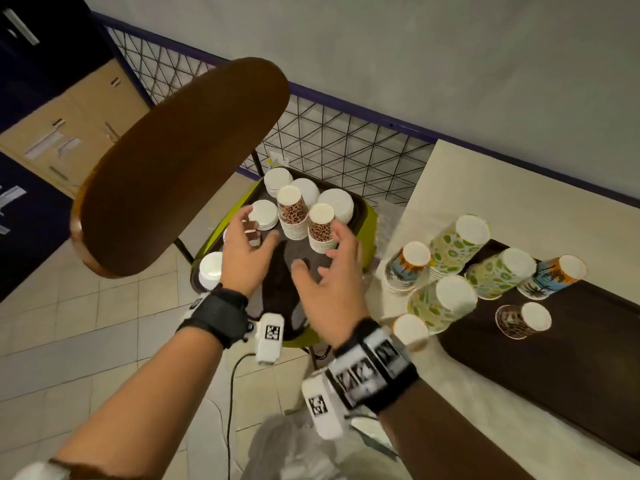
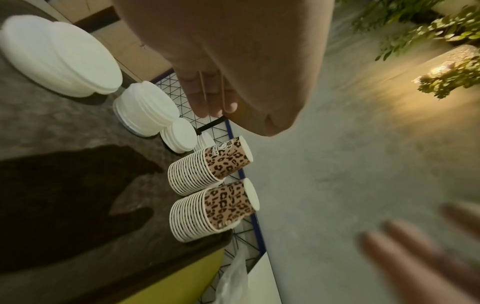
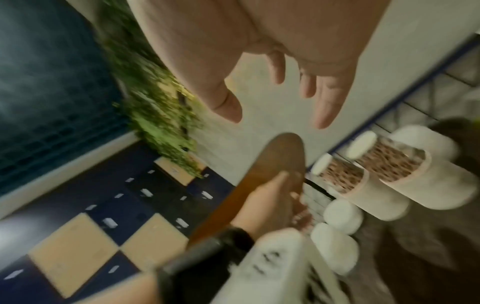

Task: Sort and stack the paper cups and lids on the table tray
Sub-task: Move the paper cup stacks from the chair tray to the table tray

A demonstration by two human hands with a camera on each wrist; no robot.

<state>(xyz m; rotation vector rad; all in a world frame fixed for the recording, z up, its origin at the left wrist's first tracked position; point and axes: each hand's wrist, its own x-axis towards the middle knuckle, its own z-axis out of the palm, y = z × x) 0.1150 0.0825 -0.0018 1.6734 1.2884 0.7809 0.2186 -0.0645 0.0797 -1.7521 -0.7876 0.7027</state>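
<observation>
We're hovering both hands empty and spread over the dark brown tray, the right hand nearer the upright leopard-print paper cup stack standing just beyond its fingertips, the left hand facing the white lid piles.

Right hand at twelve o'clock, fingers spread and empty. Left hand at six o'clock, below it. Two leopard-print cup stacks at three o'clock, lying side by side. White lid piles at five o'clock. Heavily blurred throughout.
</observation>
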